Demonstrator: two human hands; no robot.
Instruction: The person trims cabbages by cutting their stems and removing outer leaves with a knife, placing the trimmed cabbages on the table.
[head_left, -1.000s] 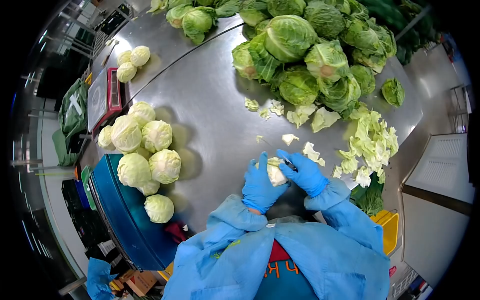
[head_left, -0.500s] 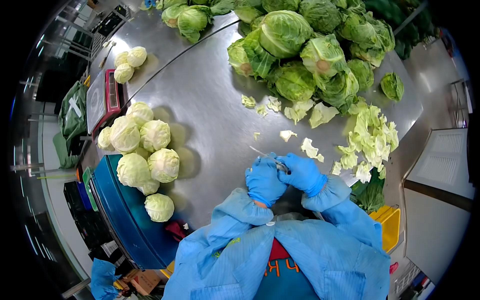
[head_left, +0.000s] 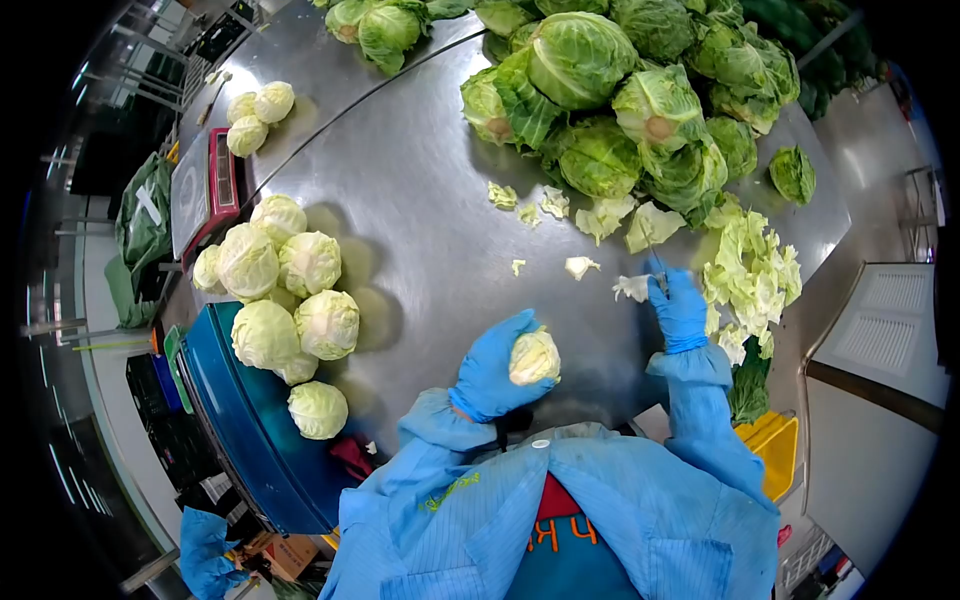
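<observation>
A small trimmed pale cabbage (head_left: 535,357) rests in my left hand (head_left: 492,368), whose gloved fingers curl round its left and lower sides. To the right, my right hand (head_left: 682,312) is closed on a knife (head_left: 656,258); its thin blade points away from me and the handle is mostly hidden by the glove. A white leaf scrap (head_left: 630,289) is just left of that hand. Other leaf pieces (head_left: 580,267) lie scattered farther up the steel table (head_left: 430,200).
Large green cabbages (head_left: 580,60) are piled at the far side. Trimmed cabbages (head_left: 248,262) stand grouped at left, near a red-framed scale (head_left: 222,170) and a blue bin (head_left: 240,430). Loose leaves (head_left: 745,265) heap at the right edge, above a yellow crate (head_left: 770,455).
My hands have parted. The left moved slightly down and left, bringing the cabbage into view; the right swung right with the knife, whose blade turned from pointing left to pointing away.
</observation>
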